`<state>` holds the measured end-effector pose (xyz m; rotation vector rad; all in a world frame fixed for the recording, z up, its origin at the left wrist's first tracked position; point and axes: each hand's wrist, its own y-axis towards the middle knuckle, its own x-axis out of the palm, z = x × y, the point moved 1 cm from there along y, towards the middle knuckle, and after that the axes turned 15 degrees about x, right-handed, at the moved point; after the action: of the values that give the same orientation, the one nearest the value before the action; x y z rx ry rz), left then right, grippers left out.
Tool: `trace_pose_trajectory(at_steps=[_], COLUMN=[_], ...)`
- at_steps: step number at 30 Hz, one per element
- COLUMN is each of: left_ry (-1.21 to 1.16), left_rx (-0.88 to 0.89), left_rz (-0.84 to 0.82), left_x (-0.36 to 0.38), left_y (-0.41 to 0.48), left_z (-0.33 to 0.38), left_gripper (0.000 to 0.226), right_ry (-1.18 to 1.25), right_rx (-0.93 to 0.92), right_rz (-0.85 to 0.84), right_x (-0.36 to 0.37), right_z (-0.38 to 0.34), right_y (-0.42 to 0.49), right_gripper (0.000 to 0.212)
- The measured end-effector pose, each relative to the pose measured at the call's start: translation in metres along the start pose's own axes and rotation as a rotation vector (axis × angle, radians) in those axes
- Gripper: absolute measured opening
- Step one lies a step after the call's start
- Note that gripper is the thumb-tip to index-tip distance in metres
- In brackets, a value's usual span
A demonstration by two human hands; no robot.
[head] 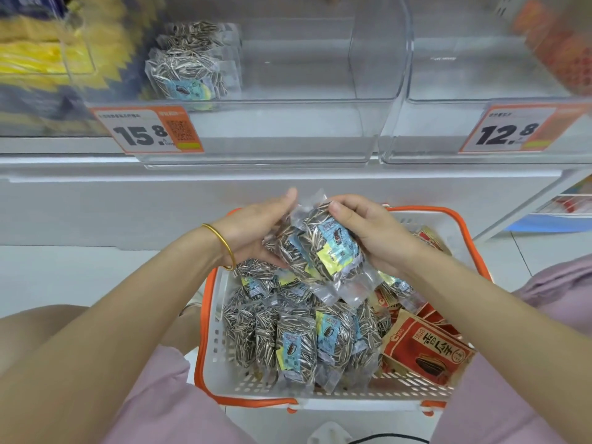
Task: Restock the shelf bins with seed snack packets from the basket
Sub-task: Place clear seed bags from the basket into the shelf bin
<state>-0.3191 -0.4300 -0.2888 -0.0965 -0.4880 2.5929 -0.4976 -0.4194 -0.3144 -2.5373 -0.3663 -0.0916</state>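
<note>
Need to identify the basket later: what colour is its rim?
Orange rim on the white basket; head view.

This is looking like a shop, on a snack aisle. Orange-edged price tags, one (pixel 147 129) reading 15.8 and another (pixel 512 129) reading 12.8, are hanging on the fronts of clear plastic bins (pixel 288 133) lining a white shelf (pixel 128 193). Identical sealed seed packets (pixel 189 68) are standing stacked in one bin. A white shopping basket (pixel 221 357) with an orange rim is sitting below the shelf, holding more such packets beside red packets (pixel 426 344).
</note>
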Motion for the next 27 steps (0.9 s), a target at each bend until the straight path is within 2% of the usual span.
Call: trace_pose_trajectory(at_steps=[2,5,6,8,9,12,14,16,17,18,20,22,25,27], left_ry=[0.052,0.129,0.146,0.141,0.128,0.109,0.065,0.118,0.319,0.596,1.027,1.224,1.214,1.169], left_rx=[0.047,0.106,0.125,0.168,0.19,0.325,0.484,0.692,0.815,0.882,0.812,0.684,0.684,0.724], left_rz=[-0.081,-0.07,-0.054,-0.02,0.013,0.076,0.271,0.674,0.865,0.953,0.889,0.812,0.869,0.89], left_x=[0.002,-0.006,-0.01,-0.017,-0.023,-0.044,-0.063,-0.087,-0.099,-0.11,-0.129,-0.139,-0.143,-0.143], left_y=[-0.01,-0.024,-0.028,-0.038,-0.043,-0.057,-0.058,-0.055,-0.053,-0.05,-0.038,-0.027,-0.022,-0.023], left_z=[0.011,0.026,0.031,0.046,0.056,0.093,0.116,0.13,0.13,0.125,0.1,0.075,0.064,0.065], left_gripper=[0.045,0.036,0.032,0.027,0.031,0.048,0.051,0.035,0.026,0.02,0.024,0.035,0.039,0.029], right_ry=[0.008,-0.094,-0.156,-0.314,-0.375,-0.569,-0.623,-0.643,-0.674,-0.734,-0.989,-1.33,-1.632,-1.802], right_rx=[0.01,0.06,0.085,0.084,0.078,0.018,-0.003,-0.081,-0.13,-0.17,-0.231,-0.31,-0.432,-0.605], right_rz=[-0.025,-0.124,-0.183,-0.306,-0.361,-0.441,-0.356,-0.22,-0.135,-0.04,0.096,0.104,0.056,0.149], right_x=[0.011,0.026,0.031,0.041,0.046,0.063,0.072,0.081,0.086,0.093,0.11,0.129,0.152,0.157], right_z=[-0.005,-0.022,-0.032,-0.061,-0.079,-0.136,-0.178,-0.216,-0.23,-0.24,-0.244,-0.234,-0.212,-0.202], right_y=[-0.004,-0.011,-0.017,-0.03,-0.034,-0.043,-0.038,-0.02,-0.007,0.009,0.042,0.078,0.12,0.137], right_gripper=[0.02,0.052,0.055,0.044,0.044,0.064,0.063,0.061,0.063,0.068,0.085,0.091,0.073,0.062])
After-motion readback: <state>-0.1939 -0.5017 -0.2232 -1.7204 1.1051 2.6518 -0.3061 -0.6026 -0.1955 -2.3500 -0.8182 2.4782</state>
